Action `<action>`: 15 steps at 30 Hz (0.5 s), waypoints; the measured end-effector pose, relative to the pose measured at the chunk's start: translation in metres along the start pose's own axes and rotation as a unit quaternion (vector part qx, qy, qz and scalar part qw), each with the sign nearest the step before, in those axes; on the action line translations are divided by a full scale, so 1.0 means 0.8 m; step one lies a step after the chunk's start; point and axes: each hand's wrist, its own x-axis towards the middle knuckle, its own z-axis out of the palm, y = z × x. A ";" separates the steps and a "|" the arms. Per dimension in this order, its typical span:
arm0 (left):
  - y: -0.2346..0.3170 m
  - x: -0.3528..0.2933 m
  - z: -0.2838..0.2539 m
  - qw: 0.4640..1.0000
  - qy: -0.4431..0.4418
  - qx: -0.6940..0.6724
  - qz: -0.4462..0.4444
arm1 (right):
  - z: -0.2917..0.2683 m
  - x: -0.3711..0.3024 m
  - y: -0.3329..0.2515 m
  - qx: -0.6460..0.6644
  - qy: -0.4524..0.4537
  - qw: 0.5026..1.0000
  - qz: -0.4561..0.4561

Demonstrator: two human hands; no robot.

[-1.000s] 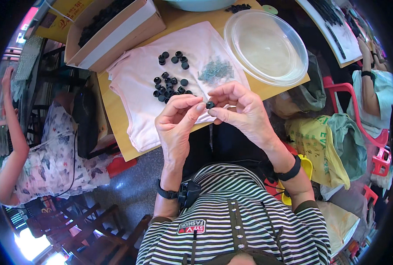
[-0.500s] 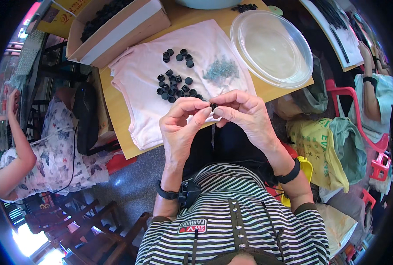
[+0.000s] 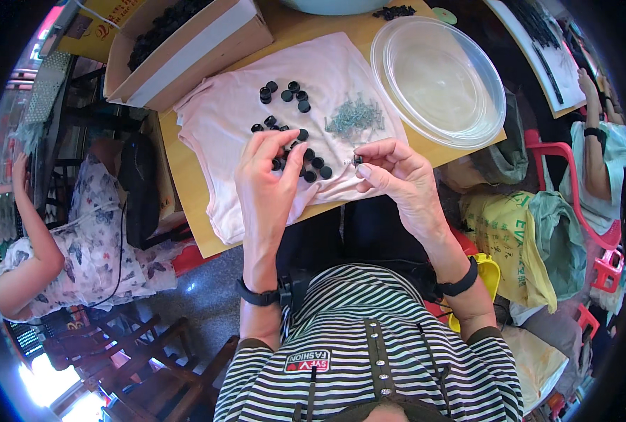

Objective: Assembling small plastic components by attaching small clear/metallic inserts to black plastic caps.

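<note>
Between the thumb and fingertips of my right hand (image 3: 401, 172) is a small round black cap (image 3: 358, 160), held just above the front of the pink cloth (image 3: 221, 169). A pale bit shows beside it, too small to name. My left hand (image 3: 267, 179) reaches over a cluster of loose black caps (image 3: 309, 155), thumb and fingers apart. Its fingertips hover at these caps, and I see nothing gripped in it. Behind that cluster lie several more black caps (image 3: 287, 95). A heap of small greyish screws (image 3: 355, 116) rests on the cloth beyond my right hand.
A cardboard box (image 3: 193, 60) of black parts stands at the back left of the wooden table (image 3: 193, 211). A clear round plastic lid (image 3: 492, 105) lies at the right. People sit at both sides; a yellow bag (image 3: 499, 243) is at my right.
My hands have come apart. The left has moved left and back to the caps with its fingers opened; the right keeps the black cap and has shifted slightly right.
</note>
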 end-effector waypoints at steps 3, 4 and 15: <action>-0.006 0.011 0.008 0.992 0.002 0.119 0.046 | -0.001 0.002 0.001 0.009 -0.001 1.000 0.003; -0.006 0.014 0.010 0.983 -0.007 0.177 0.055 | 0.000 0.001 -0.001 0.003 -0.004 1.000 0.009; 0.003 0.013 0.012 0.998 -0.013 -0.029 0.047 | -0.001 0.004 -0.007 -0.002 0.001 1.000 -0.003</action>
